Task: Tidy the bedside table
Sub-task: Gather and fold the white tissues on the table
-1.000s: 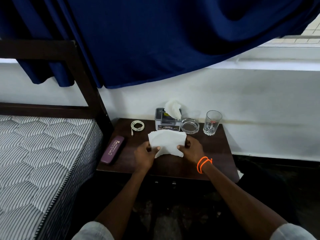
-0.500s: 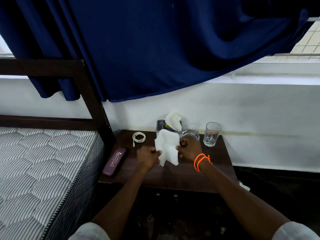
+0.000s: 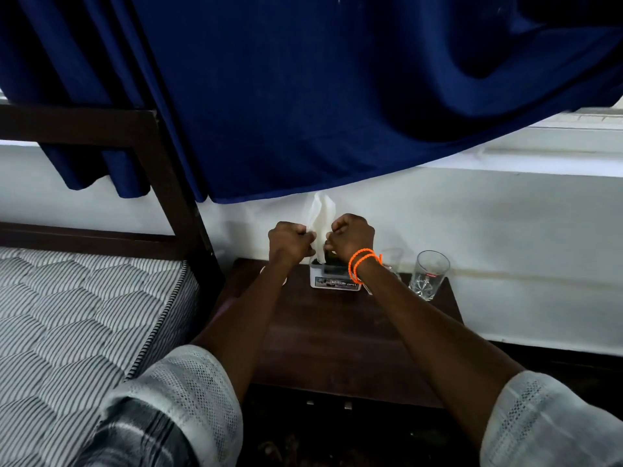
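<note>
Both hands had gone up and back since a moment before. The tissue [image 3: 319, 224], spread wide earlier, was now bunched tall between them, above the tissue box [image 3: 333, 281]. The left hand [image 3: 290, 242] and right hand [image 3: 352, 235] each pinched it with curled fingers. The box sat at the back edge of the counter [image 3: 354, 338], beside a glass [image 3: 429, 274]. The counter's front lay bare. A bed [image 3: 67, 325] touched its left edge.
</note>
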